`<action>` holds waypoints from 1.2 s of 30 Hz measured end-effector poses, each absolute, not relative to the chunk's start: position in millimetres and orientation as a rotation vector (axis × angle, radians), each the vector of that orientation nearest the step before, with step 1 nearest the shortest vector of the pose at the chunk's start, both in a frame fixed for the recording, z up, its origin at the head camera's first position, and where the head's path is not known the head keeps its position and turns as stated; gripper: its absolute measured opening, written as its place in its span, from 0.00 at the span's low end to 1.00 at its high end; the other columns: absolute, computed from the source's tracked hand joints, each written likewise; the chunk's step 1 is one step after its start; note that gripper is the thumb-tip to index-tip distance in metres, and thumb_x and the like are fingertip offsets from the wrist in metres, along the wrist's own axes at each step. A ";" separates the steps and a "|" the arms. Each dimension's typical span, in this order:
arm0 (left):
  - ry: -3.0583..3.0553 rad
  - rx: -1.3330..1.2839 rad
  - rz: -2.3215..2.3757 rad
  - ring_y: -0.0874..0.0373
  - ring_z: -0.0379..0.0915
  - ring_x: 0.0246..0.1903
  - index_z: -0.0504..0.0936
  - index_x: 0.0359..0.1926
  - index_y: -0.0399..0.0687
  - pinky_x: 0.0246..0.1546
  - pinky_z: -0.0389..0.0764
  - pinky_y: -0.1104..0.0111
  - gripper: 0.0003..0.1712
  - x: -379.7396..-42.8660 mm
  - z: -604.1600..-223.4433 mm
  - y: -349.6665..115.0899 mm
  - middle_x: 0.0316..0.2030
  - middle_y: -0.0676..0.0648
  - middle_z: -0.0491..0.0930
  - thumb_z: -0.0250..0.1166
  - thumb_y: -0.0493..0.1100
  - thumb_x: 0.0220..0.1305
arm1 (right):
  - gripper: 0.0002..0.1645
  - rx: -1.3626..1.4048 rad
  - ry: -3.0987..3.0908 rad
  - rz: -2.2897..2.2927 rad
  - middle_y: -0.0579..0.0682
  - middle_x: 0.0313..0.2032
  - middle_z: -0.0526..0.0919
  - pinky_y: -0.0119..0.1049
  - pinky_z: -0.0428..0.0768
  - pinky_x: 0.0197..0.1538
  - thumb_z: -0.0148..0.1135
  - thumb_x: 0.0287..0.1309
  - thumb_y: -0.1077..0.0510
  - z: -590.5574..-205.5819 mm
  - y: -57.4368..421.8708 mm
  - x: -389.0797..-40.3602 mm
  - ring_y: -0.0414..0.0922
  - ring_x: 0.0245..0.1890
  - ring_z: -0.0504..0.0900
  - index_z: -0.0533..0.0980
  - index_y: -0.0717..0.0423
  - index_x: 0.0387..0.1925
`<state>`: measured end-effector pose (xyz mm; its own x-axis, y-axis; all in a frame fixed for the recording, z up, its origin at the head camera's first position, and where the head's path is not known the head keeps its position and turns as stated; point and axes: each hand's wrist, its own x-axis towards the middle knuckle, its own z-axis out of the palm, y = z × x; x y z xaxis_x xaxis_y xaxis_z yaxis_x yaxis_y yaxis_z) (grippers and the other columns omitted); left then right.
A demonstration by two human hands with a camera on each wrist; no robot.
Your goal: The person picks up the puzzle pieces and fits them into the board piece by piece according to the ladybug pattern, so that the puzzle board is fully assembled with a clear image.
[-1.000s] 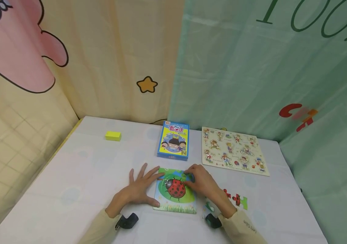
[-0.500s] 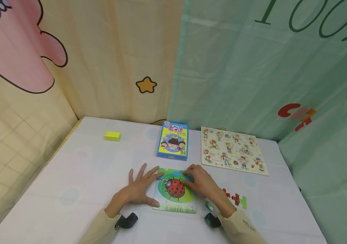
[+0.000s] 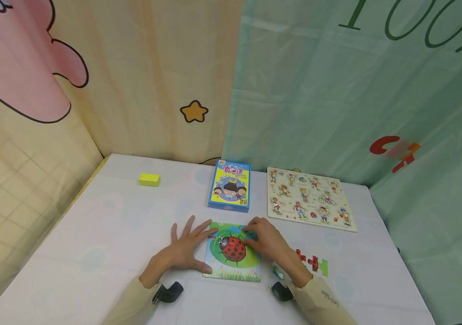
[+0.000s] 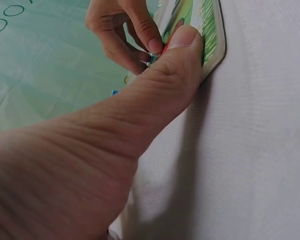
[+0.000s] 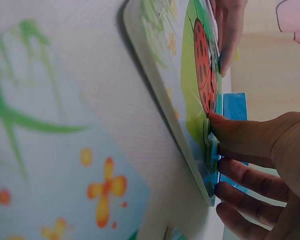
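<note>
A ladybug jigsaw puzzle (image 3: pixel 234 274) with a grassy lower border lies on the white table. My left hand (image 3: pixel 184 253) is spread along its left side, thumb on the lower left corner and fingertips on the upper left. At the upper right of the puzzle, my right hand (image 3: pixel 269 239) pinches a green and blue puzzle piece (image 5: pixel 213 152) between thumb and fingers. In the right wrist view that piece stands slightly proud of the board; how well it fits cannot be seen. The left wrist view shows the left thumb (image 4: pixel 172 62) pressing the board's edge.
Loose red and green puzzle pieces (image 3: pixel 314 263) lie right of the right wrist, and another piece (image 3: pixel 277 271) lies partly under it. Behind the puzzle are a blue card box (image 3: pixel 229 185), a board of figures (image 3: pixel 310 198) and a yellow block (image 3: pixel 149 179).
Both hands keep their places on the puzzle, the right one still pinching the piece. Only the head view has shifted slightly.
</note>
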<state>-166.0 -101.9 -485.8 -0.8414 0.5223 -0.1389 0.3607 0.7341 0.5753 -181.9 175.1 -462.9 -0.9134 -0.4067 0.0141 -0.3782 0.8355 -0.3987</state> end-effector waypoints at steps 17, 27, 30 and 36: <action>2.585 0.722 0.817 0.33 0.20 0.77 0.56 0.78 0.60 0.64 0.21 0.26 0.71 -164.5 -485.6 -106.2 0.81 0.46 0.41 0.82 0.68 0.34 | 0.32 -0.641 2.862 -0.731 0.49 0.57 0.81 0.50 0.78 0.61 0.73 0.57 0.48 -456.6 212.1 -172.6 0.49 0.59 0.79 0.77 0.53 0.61; 2.624 0.707 0.768 0.33 0.21 0.77 0.58 0.77 0.61 0.64 0.22 0.26 0.72 -163.9 -483.6 -103.0 0.81 0.46 0.42 0.83 0.67 0.30 | 0.30 -0.514 2.888 -0.657 0.52 0.56 0.82 0.52 0.78 0.59 0.76 0.53 0.52 -453.7 250.7 -149.1 0.53 0.57 0.80 0.79 0.57 0.57; 2.625 0.708 0.764 0.33 0.22 0.77 0.58 0.77 0.61 0.64 0.23 0.26 0.72 -163.7 -483.1 -103.2 0.81 0.46 0.42 0.83 0.67 0.30 | 0.30 -0.510 2.879 -0.664 0.52 0.55 0.83 0.52 0.78 0.59 0.76 0.53 0.52 -455.8 257.7 -145.0 0.53 0.56 0.80 0.79 0.56 0.57; 2.627 0.706 0.755 0.33 0.22 0.77 0.58 0.77 0.61 0.64 0.23 0.26 0.72 -163.5 -483.9 -103.8 0.81 0.47 0.42 0.83 0.68 0.30 | 0.31 -0.479 2.851 -0.673 0.51 0.56 0.82 0.53 0.77 0.60 0.77 0.52 0.50 -454.9 264.0 -140.2 0.52 0.57 0.79 0.79 0.55 0.57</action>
